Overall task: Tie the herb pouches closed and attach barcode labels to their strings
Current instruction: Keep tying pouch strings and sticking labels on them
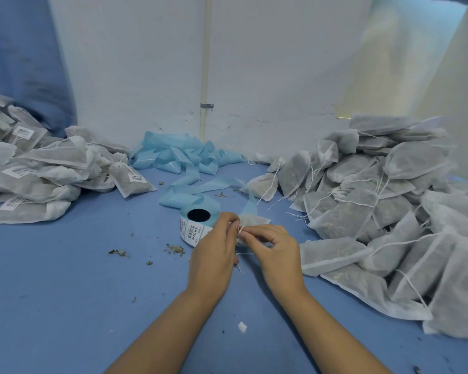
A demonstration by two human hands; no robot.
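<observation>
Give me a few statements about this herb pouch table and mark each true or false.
1. Both hands, left hand and right hand, pinch a white string. True.
2. The label roll stands among the right pile. False: it sits mid-table, by the hands.
3. Pouches in the left pile carry barcode labels. True.
4. The used backing strip is red. False: it is light blue.

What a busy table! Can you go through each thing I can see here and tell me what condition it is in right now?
Left hand: pinching the string.
Right hand: pinching the string too.
String: held taut between the fingertips.
Pouch in hand: mostly hidden, no label visible.
Label roll: partly used, lying on the table.
Blue backing strip: peeled, heaped at the back.
Left pile: pouches labelled.
Right pile: pouches unlabelled, strings loose.
</observation>
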